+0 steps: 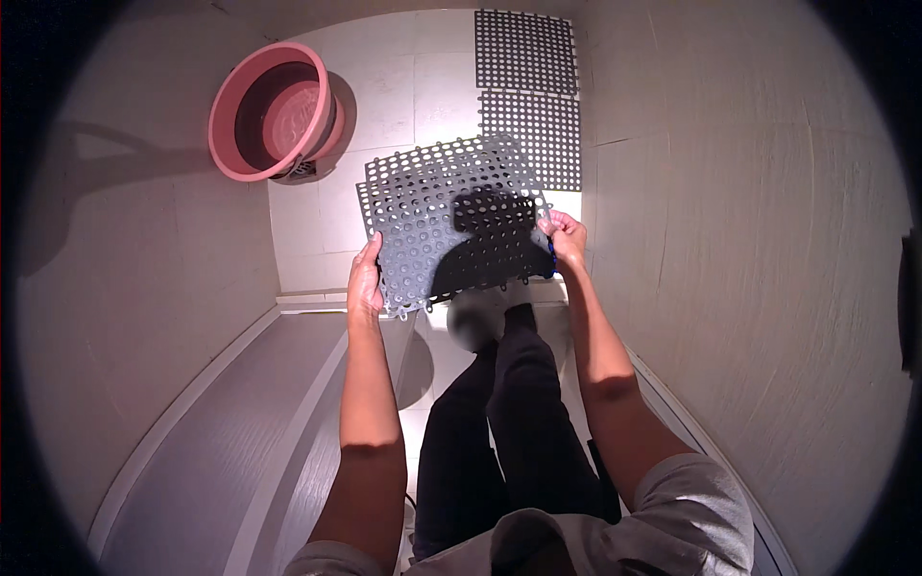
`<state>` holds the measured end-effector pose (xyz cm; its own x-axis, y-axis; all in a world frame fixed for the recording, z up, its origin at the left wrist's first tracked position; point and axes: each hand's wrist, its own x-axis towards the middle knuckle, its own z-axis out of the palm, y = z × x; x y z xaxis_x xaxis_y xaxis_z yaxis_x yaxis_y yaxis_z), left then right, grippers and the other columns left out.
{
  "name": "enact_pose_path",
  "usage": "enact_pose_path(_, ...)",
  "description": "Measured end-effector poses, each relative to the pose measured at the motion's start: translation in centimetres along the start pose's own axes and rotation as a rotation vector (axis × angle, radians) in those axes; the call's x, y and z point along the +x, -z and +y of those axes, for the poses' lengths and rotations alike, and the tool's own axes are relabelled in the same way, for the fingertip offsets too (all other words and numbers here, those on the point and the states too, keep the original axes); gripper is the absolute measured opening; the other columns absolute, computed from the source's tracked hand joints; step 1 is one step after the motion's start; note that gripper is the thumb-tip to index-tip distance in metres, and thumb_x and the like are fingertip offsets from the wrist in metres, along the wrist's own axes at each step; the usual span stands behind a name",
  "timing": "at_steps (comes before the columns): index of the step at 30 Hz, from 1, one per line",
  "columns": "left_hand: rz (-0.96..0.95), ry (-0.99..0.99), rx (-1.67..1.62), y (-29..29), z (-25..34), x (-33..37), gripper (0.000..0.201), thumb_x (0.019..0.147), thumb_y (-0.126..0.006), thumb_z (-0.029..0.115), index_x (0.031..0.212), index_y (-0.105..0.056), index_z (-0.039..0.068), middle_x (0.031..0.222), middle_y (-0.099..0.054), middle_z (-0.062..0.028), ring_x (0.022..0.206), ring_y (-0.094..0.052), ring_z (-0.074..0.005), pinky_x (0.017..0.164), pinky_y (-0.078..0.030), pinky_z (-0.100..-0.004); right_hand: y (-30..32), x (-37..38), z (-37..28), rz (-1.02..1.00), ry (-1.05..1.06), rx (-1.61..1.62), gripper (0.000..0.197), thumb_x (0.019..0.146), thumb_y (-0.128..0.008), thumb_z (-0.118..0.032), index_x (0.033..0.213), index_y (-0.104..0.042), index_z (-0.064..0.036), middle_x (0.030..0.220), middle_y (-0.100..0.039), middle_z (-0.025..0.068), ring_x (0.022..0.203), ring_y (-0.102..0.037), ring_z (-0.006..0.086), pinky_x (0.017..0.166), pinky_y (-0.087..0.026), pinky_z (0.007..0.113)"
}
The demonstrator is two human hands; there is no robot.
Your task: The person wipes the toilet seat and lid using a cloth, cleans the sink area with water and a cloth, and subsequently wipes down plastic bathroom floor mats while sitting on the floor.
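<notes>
Between my hands I hold grey perforated floor mat tiles (413, 252), with round holes and small connecting loops along their edges. At least two seem to overlap, slightly offset; I cannot tell exactly how many. My left hand (366, 276) grips their left edge, thumb on top. My right hand (565, 238) pinches the right edge near a blue band at the wrist. A dark shadow falls across the tiles' lower right. Beyond them, two similar tiles lie end to end on the floor: a far mat tile (525, 50) and a nearer mat tile (552, 125), partly covered by the held ones.
A pink bucket (223, 125) stands at the far left on the pale tiled floor (384, 96). Walls close in on both sides, the right wall (720, 192) running beside the floor mats. A low threshold (317, 300) crosses the floor near my feet, beside a grey door panel (221, 422).
</notes>
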<state>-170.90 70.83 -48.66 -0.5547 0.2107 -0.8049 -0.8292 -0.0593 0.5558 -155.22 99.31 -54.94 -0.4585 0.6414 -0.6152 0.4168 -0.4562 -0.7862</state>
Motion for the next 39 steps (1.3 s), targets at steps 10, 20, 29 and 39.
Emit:
enact_pose_path(10,-0.090,-0.088,0.141,0.3,-0.2,-0.8,0.058,0.080,-0.054,0.001,0.132,-0.031,0.010,0.129,-0.040,-0.0093,0.113,-0.043,-0.0198,0.093,-0.036,-0.0317,1.9,-0.7,0.3,-0.194,0.007,-0.065,0.036,0.075,-0.063,-0.004,0.110,-0.052,-0.0023,0.098,-0.058,0.0021,0.086,-0.051,0.0081,0.076,-0.041,0.021)
enact_pose_path(20,0.095,-0.086,0.070,3.8,-3.2,-0.3,0.057,0.083,-0.054,0.008,0.134,-0.031,0.018,0.129,-0.041,-0.0116,0.116,-0.040,-0.0218,0.098,-0.029,-0.0353,0.0,-4.7,-3.4,-0.560,-0.061,0.141,0.039,0.087,-0.051,-0.018,0.120,-0.044,0.0006,0.108,-0.055,0.0047,0.096,-0.050,0.0100,0.084,-0.039,0.023)
enact_pose_path(29,0.102,0.017,-0.059,4.7,-5.6,1.4,0.042,0.074,-0.067,0.009,0.113,-0.052,0.008,0.091,-0.060,-0.0038,0.090,-0.054,-0.0147,0.084,-0.041,-0.0309,1.4,-4.5,-0.1,-0.385,0.049,0.025,0.020,0.084,-0.052,-0.007,0.103,-0.056,-0.0017,0.094,-0.054,-0.0033,0.089,-0.047,0.0056,0.080,-0.038,0.021)
enact_pose_path(39,0.089,-0.133,0.098,4.8,-7.9,5.3,0.029,0.073,-0.064,0.002,0.100,-0.058,0.011,0.087,-0.058,0.0008,0.078,-0.047,-0.0094,0.073,-0.038,-0.0245,3.6,-2.6,7.5,-0.217,-0.094,-0.140,0.023,0.082,-0.054,-0.009,0.104,-0.058,-0.0025,0.087,-0.060,0.0008,0.078,-0.052,0.0077,0.072,-0.041,0.022)
